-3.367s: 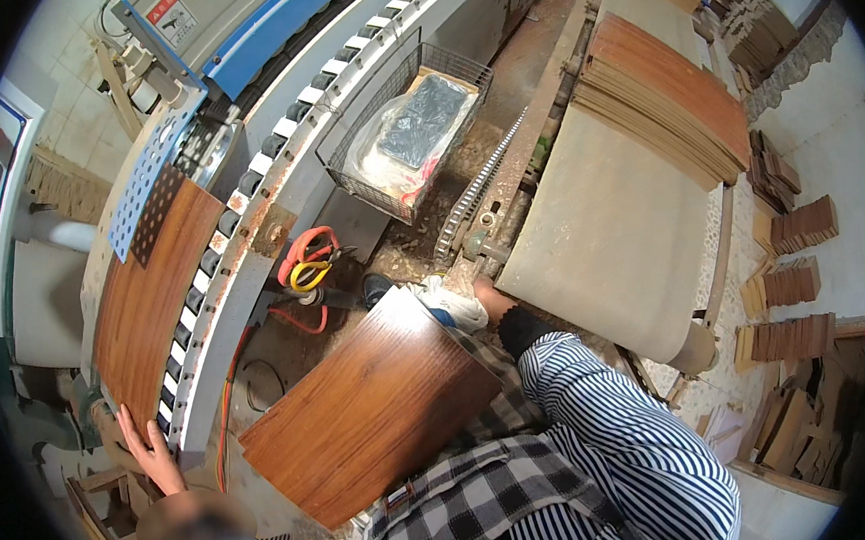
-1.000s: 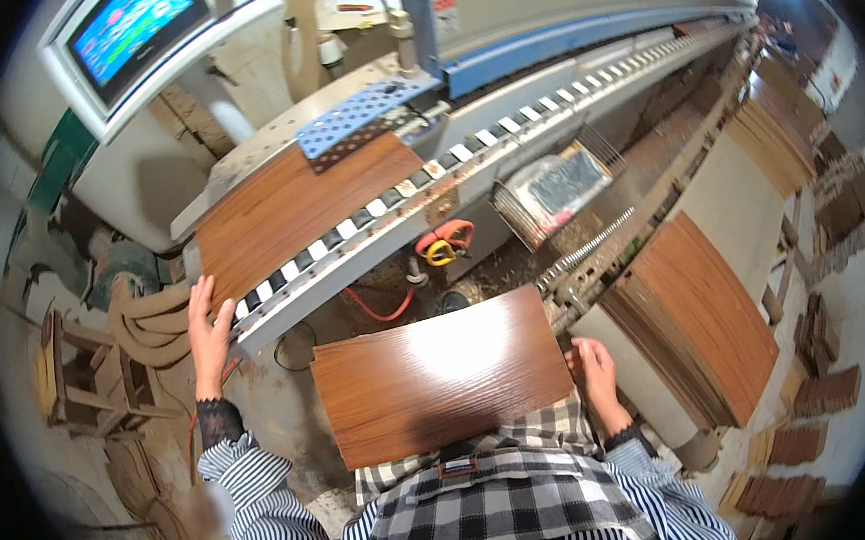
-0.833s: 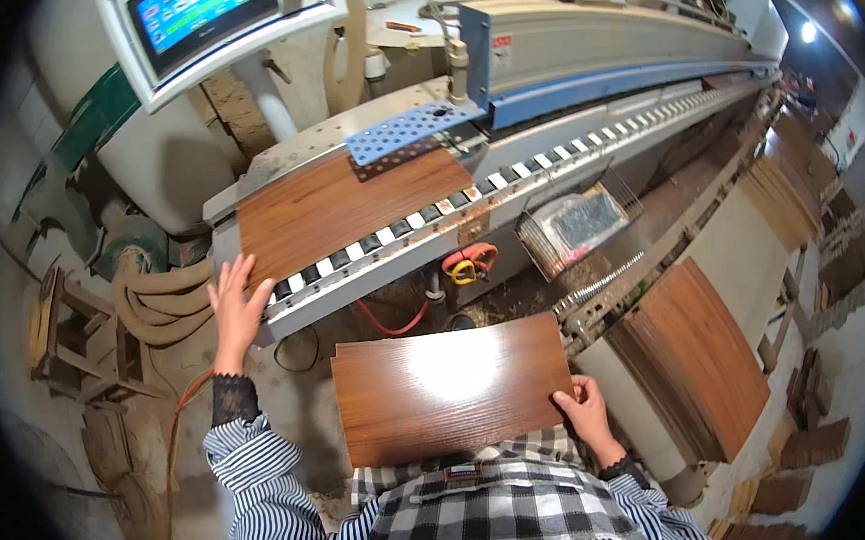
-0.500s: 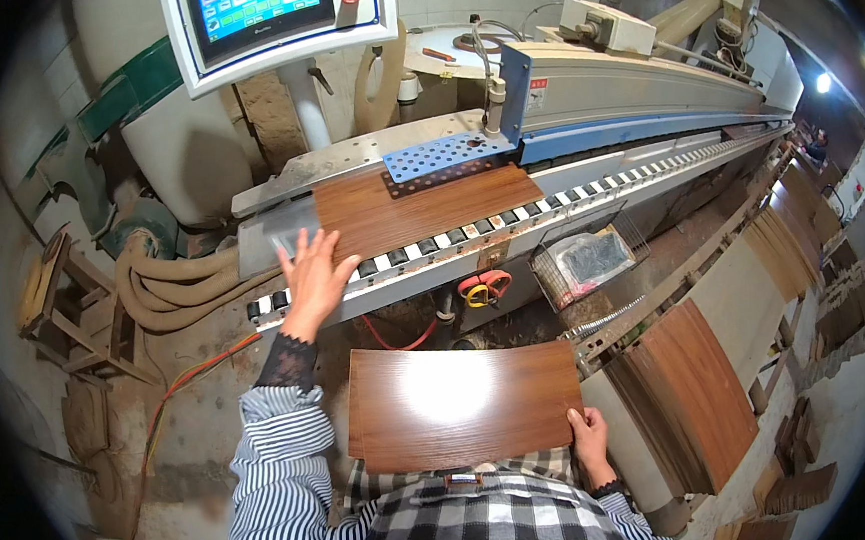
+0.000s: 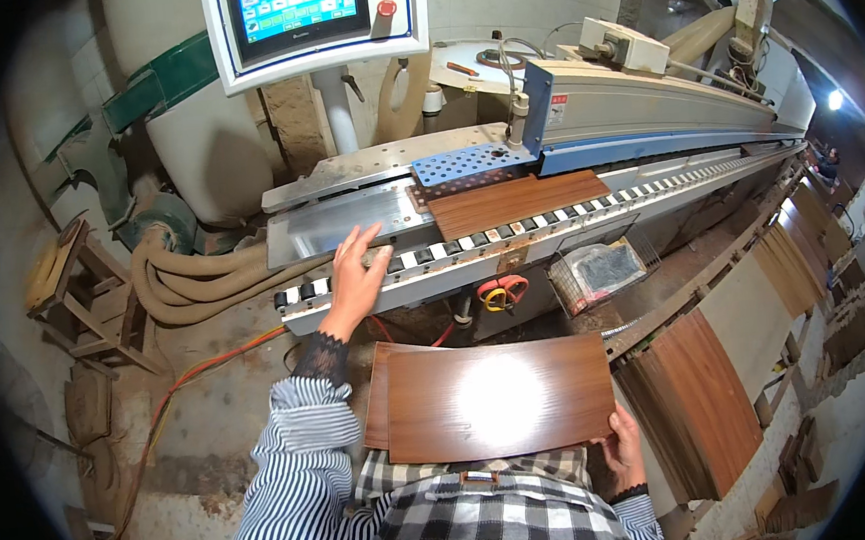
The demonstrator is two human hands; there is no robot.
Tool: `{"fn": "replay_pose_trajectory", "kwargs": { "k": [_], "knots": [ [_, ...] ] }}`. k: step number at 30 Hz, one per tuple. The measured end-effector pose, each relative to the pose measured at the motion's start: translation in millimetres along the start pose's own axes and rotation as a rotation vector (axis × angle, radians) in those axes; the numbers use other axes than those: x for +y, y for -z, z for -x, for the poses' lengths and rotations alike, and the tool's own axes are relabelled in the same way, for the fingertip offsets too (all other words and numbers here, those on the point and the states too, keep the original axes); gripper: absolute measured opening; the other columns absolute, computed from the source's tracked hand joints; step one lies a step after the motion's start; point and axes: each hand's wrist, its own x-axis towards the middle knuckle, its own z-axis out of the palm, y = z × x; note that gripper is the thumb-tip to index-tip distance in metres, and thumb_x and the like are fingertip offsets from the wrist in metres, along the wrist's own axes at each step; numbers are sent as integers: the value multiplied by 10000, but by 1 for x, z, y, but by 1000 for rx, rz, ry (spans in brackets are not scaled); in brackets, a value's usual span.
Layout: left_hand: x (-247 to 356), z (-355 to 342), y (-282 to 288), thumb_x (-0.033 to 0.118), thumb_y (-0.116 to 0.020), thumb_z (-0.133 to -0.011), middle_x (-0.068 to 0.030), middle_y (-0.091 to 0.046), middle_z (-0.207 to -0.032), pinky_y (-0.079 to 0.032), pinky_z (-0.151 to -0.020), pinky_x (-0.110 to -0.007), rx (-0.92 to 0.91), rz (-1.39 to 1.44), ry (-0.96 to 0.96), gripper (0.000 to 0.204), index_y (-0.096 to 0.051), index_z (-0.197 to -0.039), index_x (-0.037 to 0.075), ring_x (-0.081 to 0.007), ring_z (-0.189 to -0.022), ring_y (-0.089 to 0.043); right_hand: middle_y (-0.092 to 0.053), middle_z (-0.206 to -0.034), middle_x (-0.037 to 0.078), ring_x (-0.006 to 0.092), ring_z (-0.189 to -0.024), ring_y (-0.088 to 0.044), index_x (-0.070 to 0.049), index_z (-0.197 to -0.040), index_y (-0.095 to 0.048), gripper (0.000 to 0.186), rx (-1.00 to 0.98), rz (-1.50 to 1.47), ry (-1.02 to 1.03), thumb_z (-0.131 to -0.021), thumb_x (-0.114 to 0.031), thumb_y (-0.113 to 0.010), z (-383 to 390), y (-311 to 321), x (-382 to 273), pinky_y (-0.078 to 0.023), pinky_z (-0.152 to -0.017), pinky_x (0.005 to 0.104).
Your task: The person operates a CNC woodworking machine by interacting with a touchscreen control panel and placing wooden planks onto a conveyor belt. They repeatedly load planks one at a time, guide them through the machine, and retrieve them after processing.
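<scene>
A wood-grain board (image 5: 508,202) lies on the machine's roller track (image 5: 481,242), its far part near a perforated blue plate (image 5: 460,165). My left hand (image 5: 358,275), fingers apart, is over the track near the bare steel bed (image 5: 314,228), a short way left of that board. My right hand (image 5: 622,442) grips the right edge of glossy wood-grain boards (image 5: 432,400) resting on my lap, slightly offset and bright with glare.
A screen on a post (image 5: 320,22) stands behind. Coiled hoses (image 5: 183,292) and a wooden stand (image 5: 78,295) are at left. Stacks of boards (image 5: 708,406) line the conveyor at right. A wire basket (image 5: 598,268) hangs below the track. A person (image 5: 826,164) is far right.
The board on the machine has slid rightward along the track, away from my left hand. My right hand has closed on the lap boards. My view has turned toward the machine.
</scene>
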Motion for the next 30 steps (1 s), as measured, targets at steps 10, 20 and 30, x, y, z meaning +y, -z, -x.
{"fn": "replay_pose_trajectory", "kwargs": {
  "k": [10,20,30],
  "knots": [
    [49,92,101,323,-661,-859,-126,-372,-1521,-222,-1161,-463,-253,-77,-42,597,-498,-1396,117,-327,-1442,-263,-653,-1103,60,136,-862,-631,-1,-1408,-434,516,-59,-80,148,-972,-245,-561,-64,-100,-37,-506,-671,266],
    [-14,81,90,385,-596,-922,-130,-432,-1474,-115,-1166,-538,-127,-540,-9,495,-539,-1364,171,-323,-1400,-337,-638,-1175,137,234,-988,-672,-71,-1441,-407,522,-214,-292,-133,-992,-297,-549,-158,-189,-39,-553,-859,353],
    [-26,22,61,449,-650,-861,-127,-537,-1360,-143,-1159,-526,-21,-558,67,486,-645,-1251,159,-306,-1307,-425,-646,-1040,60,140,-902,-598,44,-1206,-591,367,242,627,243,-921,-182,-644,-80,-4,40,-490,-821,284]
  ]
}}
